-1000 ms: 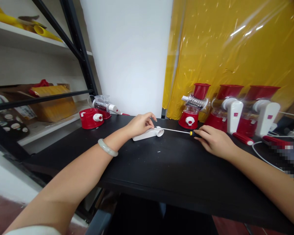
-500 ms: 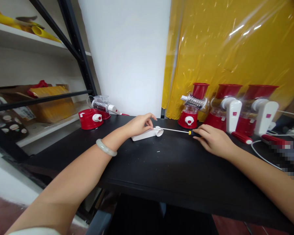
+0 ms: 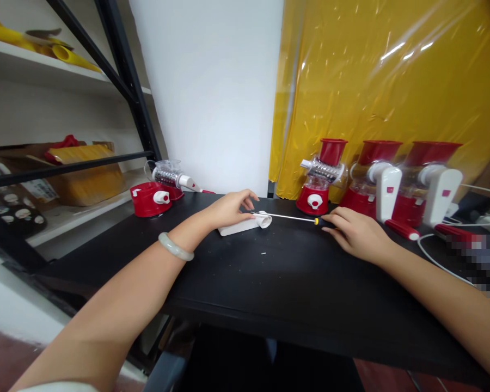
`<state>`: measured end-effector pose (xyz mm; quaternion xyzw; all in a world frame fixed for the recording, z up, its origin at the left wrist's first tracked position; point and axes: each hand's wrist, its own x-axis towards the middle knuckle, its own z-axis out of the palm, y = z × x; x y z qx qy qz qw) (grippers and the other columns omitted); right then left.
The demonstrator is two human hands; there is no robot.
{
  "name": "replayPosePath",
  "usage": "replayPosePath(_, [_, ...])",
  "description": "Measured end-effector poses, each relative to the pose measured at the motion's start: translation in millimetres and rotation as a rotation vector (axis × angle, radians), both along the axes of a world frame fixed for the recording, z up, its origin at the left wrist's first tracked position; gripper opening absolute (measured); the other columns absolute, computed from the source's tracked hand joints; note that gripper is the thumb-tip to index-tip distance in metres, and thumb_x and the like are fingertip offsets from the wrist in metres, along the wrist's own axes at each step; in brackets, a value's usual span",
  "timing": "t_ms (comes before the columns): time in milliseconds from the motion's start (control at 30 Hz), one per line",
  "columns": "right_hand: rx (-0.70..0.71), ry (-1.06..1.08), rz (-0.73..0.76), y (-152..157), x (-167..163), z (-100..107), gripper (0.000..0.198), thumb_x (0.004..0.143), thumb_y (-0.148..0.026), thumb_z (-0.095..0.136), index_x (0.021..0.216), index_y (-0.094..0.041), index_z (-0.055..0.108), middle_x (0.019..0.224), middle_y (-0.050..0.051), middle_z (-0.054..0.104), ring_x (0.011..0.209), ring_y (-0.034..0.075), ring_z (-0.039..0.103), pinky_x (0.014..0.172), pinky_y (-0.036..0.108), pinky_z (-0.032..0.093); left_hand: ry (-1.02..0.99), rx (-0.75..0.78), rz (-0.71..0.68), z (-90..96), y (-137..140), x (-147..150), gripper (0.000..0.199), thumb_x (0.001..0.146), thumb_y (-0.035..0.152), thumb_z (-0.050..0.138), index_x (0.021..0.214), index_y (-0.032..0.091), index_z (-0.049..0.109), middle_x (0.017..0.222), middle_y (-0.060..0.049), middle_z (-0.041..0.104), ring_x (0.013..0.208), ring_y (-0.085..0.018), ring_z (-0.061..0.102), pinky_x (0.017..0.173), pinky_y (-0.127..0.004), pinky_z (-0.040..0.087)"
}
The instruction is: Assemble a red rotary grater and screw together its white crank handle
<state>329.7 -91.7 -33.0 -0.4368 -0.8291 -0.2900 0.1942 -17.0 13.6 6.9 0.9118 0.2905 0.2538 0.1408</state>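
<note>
My right hand (image 3: 353,231) pinches the dark handle of a screwdriver (image 3: 289,217). Its long thin shaft points left, lying almost level, and a yellow collar shows by the fingers. By the shaft's tip is my left hand (image 3: 233,208), thumb and fingers apart with a gap between them. Beneath that hand a white crank arm (image 3: 243,226) rests on the black table, its round hollow end (image 3: 265,220) to the right, just under the shaft. Whether the thumb touches the tip or the crank arm, I cannot tell. A small white scrap (image 3: 263,253) lies in front.
Red-and-white rotary graters (image 3: 314,198) stand along the back right, two with white crank arms (image 3: 389,190). At the back left sit a red base (image 3: 149,200) and another grater (image 3: 167,175). A metal shelf (image 3: 124,81) rises on the left; a white cable (image 3: 441,264) lies right.
The left thumb and fingers have parted from their pinch at the screwdriver tip. The right hand and screwdriver have hardly moved.
</note>
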Motion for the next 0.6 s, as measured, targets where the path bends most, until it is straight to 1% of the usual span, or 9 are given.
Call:
replayPosePath(100, [-0.001,0.023,-0.025,0,4,3,0.026,0.092,-0.032,0.046,0.108,-0.017,0.060,0.098,0.012,0.064,0.088,0.024,0.062,0.068,0.034,0.050,0.048,0.001,0.111,-3.1,1,-1,0.053,0.074,0.045,0.069,0.116,0.017,0.053,0.103,-0.011,0.066,0.092,-0.021,0.064,0.073,-0.030,0.050])
replayPosePath(200, [-0.019,0.044,-0.068,2,11,6,0.026,0.092,-0.033,0.046,0.107,-0.017,0.060,0.098,0.011,0.063,0.088,0.024,0.062,0.069,0.034,0.050,0.104,-0.033,0.180,-9.7,0,4,0.062,0.067,0.052,0.072,0.114,0.016,0.057,0.098,-0.011,0.068,0.086,-0.023,0.065,0.069,-0.030,0.048])
replayPosePath(267, [-0.019,0.069,-0.091,2,14,8,0.026,0.093,-0.033,0.045,0.107,-0.016,0.059,0.098,0.011,0.063,0.088,0.024,0.063,0.070,0.034,0.050,0.140,-0.027,0.197,-13.9,-3,9,0.054,0.065,0.049,0.074,0.106,0.017,0.063,0.094,-0.009,0.070,0.083,-0.024,0.065,0.068,-0.030,0.047])
replayPosePath(367, [0.000,0.145,-0.109,1,16,11,0.026,0.092,-0.034,0.046,0.107,-0.016,0.057,0.098,0.011,0.064,0.089,0.025,0.064,0.071,0.035,0.051,0.183,0.023,0.229,-16.4,-5,15,0.029,0.070,0.040,0.071,0.091,0.020,0.068,0.087,-0.006,0.071,0.079,-0.023,0.065,0.066,-0.029,0.044])
replayPosePath(433, [0.021,0.210,-0.117,-1,16,12,0.027,0.092,-0.035,0.047,0.109,-0.017,0.056,0.099,0.011,0.065,0.088,0.025,0.065,0.070,0.035,0.051,0.133,0.090,0.294,-14.6,-5,15,0.024,0.075,0.039,0.066,0.090,0.020,0.066,0.086,-0.006,0.070,0.076,-0.022,0.064,0.065,-0.029,0.042])
replayPosePath(533, [0.034,0.273,-0.110,-3,13,13,0.027,0.091,-0.035,0.048,0.110,-0.017,0.055,0.099,0.010,0.066,0.087,0.025,0.066,0.070,0.035,0.052,-0.055,0.207,0.432,-9.5,0,10,0.026,0.083,0.041,0.057,0.096,0.019,0.058,0.088,-0.007,0.068,0.075,-0.022,0.063,0.064,-0.030,0.042])
replayPosePath(600, [0.022,0.283,-0.089,-4,10,12,0.026,0.091,-0.034,0.049,0.110,-0.018,0.054,0.099,0.009,0.066,0.088,0.024,0.066,0.071,0.035,0.053,-0.146,0.239,0.527,-6.9,2,7,0.024,0.085,0.039,0.055,0.098,0.020,0.052,0.086,-0.007,0.066,0.074,-0.023,0.062,0.063,-0.031,0.042])
